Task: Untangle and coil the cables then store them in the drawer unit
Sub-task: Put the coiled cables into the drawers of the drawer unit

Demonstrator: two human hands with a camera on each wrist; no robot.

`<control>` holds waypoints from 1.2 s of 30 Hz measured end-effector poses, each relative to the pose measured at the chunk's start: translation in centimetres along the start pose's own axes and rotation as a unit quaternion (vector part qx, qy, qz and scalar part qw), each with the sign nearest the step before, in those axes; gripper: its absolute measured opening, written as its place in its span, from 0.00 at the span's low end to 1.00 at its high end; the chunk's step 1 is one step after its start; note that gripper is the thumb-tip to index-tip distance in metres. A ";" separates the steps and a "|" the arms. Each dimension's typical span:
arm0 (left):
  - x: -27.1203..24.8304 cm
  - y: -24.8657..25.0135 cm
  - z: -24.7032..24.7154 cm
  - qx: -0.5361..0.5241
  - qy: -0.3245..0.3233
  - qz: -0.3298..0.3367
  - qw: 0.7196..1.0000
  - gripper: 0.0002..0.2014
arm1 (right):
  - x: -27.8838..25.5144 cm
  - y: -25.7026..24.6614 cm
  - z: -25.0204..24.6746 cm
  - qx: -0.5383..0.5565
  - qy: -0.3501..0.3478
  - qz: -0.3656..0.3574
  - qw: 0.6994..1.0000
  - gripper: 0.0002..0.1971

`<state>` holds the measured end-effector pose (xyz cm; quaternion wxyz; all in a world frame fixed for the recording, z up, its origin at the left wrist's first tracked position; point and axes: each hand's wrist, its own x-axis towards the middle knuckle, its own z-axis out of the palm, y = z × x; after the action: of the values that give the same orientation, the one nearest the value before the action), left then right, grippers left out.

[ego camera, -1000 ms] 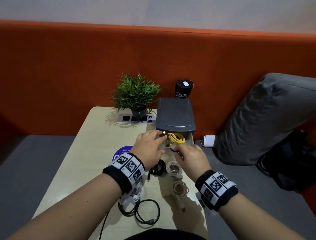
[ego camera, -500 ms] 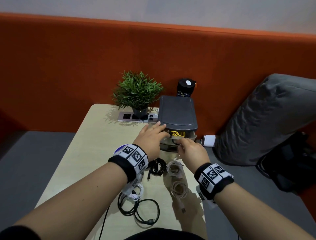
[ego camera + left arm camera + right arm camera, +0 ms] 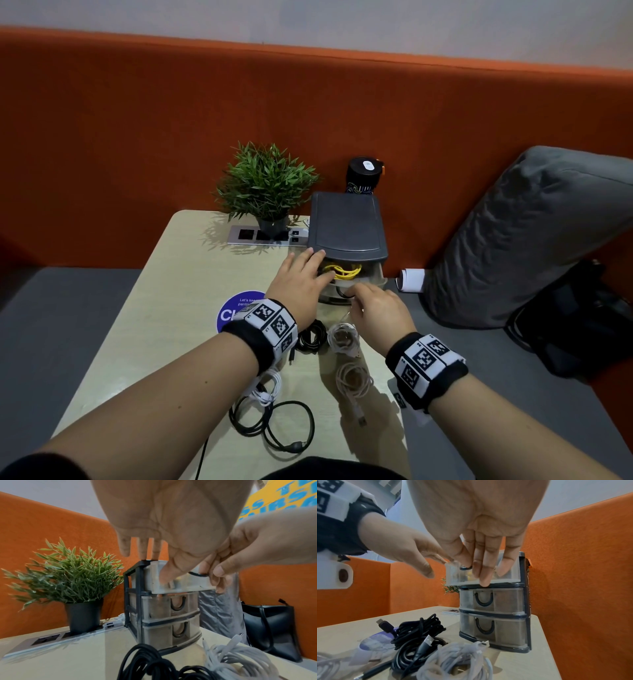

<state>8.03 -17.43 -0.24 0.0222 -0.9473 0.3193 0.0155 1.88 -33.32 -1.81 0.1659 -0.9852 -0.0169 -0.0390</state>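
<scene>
The drawer unit [image 3: 347, 226] has a grey lid and clear drawers and stands at the table's far right. Its top drawer [image 3: 181, 588] is pulled out a little, with the coiled yellow cable [image 3: 344, 271] lying inside. My left hand [image 3: 317, 263] reaches over the drawer's left corner with straight fingers, thumb dipping into it. My right hand [image 3: 471, 566] pinches the drawer's dark handle [image 3: 197, 574] between thumb and forefinger. Nearer me on the table lie a black coil [image 3: 310, 337], a white coil [image 3: 342, 337], a beige coil [image 3: 352, 378] and a loose black cable [image 3: 274, 425].
A potted plant [image 3: 263, 185] and a socket strip [image 3: 267, 235] sit left of the unit, a black cylinder [image 3: 364, 174] behind it. A purple round sticker [image 3: 236, 308] marks the table. A grey cushion [image 3: 534, 233] and black bag [image 3: 575, 315] lie on the bench to the right.
The yellow coil, held above the drawer a second ago, now lies inside it. My left hand let go of it, my right hand took the handle, and the drawer slid partly in.
</scene>
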 end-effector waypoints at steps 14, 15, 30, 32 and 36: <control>0.4 -0.8 -1.0 -0.163 0.047 -0.019 0.985 0.40 | 2.1 0.3 -0.6 0.063 -0.077 0.043 0.994 0.26; 0.4 -0.9 -1.1 -0.154 0.030 -0.013 0.988 0.41 | 2.0 0.4 -0.5 0.069 -0.083 0.041 0.993 0.27; -0.2 -1.6 -2.0 -0.150 -0.017 0.034 0.988 0.38 | 1.3 0.2 0.9 0.074 -0.063 0.047 0.994 0.29; -0.2 -1.5 -1.9 -0.132 -0.013 0.029 0.991 0.38 | 1.1 0.2 1.0 0.060 -0.075 0.057 0.994 0.28; 0.2 -1.2 -1.4 -0.093 -0.007 0.026 0.995 0.37 | 0.4 0.1 0.8 0.023 -0.103 0.050 0.993 0.31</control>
<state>8.89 -16.68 1.14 -0.0643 -0.9364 0.3409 0.0519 2.31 -33.15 -2.54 0.1875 -0.9795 0.0143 0.0719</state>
